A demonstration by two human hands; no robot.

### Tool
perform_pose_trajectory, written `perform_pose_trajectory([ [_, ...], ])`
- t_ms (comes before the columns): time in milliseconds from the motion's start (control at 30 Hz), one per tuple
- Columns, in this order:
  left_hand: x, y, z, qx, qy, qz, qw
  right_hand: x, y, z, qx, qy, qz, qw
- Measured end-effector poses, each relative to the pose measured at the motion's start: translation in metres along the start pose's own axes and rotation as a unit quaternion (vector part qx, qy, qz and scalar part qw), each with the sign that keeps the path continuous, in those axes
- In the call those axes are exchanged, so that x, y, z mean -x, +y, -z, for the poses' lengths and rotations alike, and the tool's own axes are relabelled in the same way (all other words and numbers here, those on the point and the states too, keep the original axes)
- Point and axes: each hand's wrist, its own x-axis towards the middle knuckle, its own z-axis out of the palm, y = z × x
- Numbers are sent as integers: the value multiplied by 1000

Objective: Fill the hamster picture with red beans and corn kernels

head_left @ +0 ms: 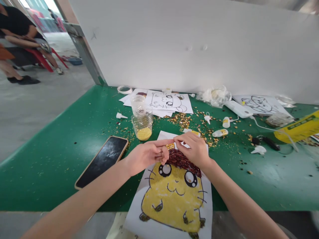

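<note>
On the paper lies a picture of a cartoon hamster (171, 192), its body covered in yellow grains and its cap in dark red beans (183, 160). Over the cap's top, my left hand (149, 154) has its index finger stretched out and the others loosely curled, with nothing seen in it. My right hand (194, 147) pinches thumb and index together at the left index fingertip; whatever is between them is too small to make out. Some yellow kernels (170, 146) show just beneath the fingertips. The sheet's lower end reaches past the table edge.
Left of the sheet are a phone (103, 161) and a clear plastic cup (142, 127) with yellow grains. Loose seeds (181, 120), glue bottles (220, 133), drawings (166, 101) and a yellow packet (301, 127) lie around. A person (22, 33) sits at the far left.
</note>
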Motion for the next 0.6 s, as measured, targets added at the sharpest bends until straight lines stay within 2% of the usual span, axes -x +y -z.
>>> perform_pose_trajectory([
  [400, 0, -1, -1, -48, -9, -16, 999, -3, -2, 2, 7, -3, -19, 1000],
  [600, 0, -2, -1, -80, 3, -15, 997, -3, -1, 4, -16, 2, -50, 999],
])
